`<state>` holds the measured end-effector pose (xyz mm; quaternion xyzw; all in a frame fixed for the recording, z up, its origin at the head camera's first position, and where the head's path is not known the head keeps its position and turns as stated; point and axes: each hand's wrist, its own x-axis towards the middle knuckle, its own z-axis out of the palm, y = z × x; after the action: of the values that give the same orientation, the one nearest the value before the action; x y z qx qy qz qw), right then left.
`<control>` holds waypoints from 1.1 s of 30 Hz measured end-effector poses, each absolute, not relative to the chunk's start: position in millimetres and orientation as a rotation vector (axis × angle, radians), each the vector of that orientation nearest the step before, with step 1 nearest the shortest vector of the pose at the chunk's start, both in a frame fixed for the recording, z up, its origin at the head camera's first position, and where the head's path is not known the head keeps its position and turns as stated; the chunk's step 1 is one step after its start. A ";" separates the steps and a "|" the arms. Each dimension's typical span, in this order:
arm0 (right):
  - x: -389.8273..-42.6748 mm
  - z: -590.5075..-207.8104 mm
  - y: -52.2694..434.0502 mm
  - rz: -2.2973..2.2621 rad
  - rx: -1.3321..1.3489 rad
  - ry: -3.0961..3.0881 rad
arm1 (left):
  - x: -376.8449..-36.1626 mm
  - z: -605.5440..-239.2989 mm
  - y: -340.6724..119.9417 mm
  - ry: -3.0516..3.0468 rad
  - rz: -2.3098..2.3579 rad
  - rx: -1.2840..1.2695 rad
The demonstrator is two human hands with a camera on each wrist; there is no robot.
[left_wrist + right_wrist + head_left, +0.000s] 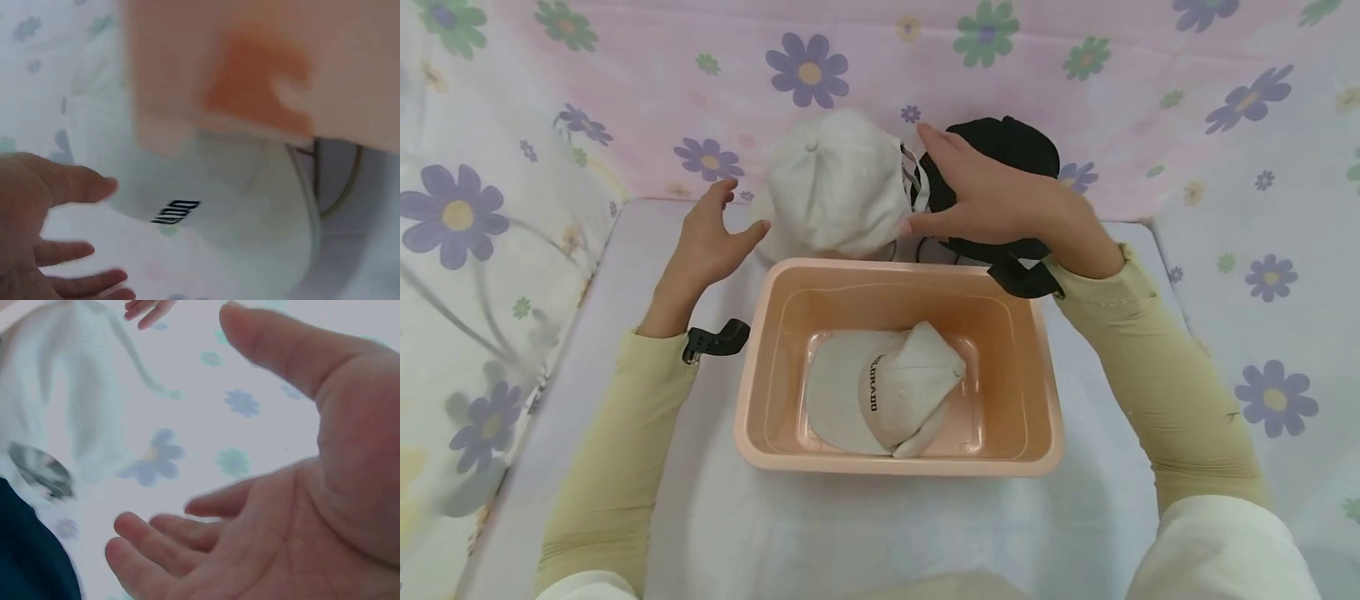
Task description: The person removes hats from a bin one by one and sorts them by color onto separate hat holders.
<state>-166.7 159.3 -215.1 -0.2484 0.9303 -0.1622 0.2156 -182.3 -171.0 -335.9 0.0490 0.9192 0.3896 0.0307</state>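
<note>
White cap [835, 187]: sits crown-up on the table [880, 525] just behind the peach basin [1045, 375], between the two hands.

Left hand [703, 242]: fingers spread and relaxed, gripping nothing; thumb tip close to the white cap's left edge, contact not certain.

Right hand [992, 200]: fingers extended and released, lying over the black cap [1007, 142] with the thumb at the white cap's right side, beside a striped strap [912, 179].

Black cap: just right of the white cap, touching it, largely covered by the right hand; its black strap [1026, 279] hangs onto the basin's rear right corner.

Peach basin: centre of the table, directly in front of both caps, so its rear rim stands between the person and them. Inside lies a beige cap [887, 392] with dark lettering, flattened on the basin floor.

Surroundings: flowered cloth [490, 208] walls on the left, back and right; pale yellow sleeves [1150, 367] on both arms; a black wrist mount [715, 340] on the left forearm.

View differences: the left wrist view, blurred, shows the basin's outer wall [250, 69] from below and what appears to be the white cap's brim with dark lettering [176, 212], unseen from the head view. The right wrist view shows the open palm [300, 506] and loosely bent fingers, which the head view hides.
</note>
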 end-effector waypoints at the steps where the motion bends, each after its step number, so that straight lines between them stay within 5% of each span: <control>1: -160.6 -210.7 163.9 -0.447 -0.707 2.592 | -179.7 -330.9 -169.1 2.877 1.240 0.189; 13: -85.4 -202.0 223.1 -0.602 -0.874 2.657 | -154.4 -272.1 -126.4 2.883 1.524 0.609; 26: -46.8 -281.4 247.4 -0.583 -0.875 2.611 | -138.5 -262.8 -68.5 2.789 1.360 1.333; 33: -26.6 -314.1 258.2 -0.537 -0.875 2.586 | -125.2 -274.8 -41.7 2.663 1.215 1.459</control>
<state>-26.6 258.2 -314.1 -0.3095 0.9145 -0.1899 0.1787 -125.2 -41.7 -274.8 0.4451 0.8125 0.3708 -0.0643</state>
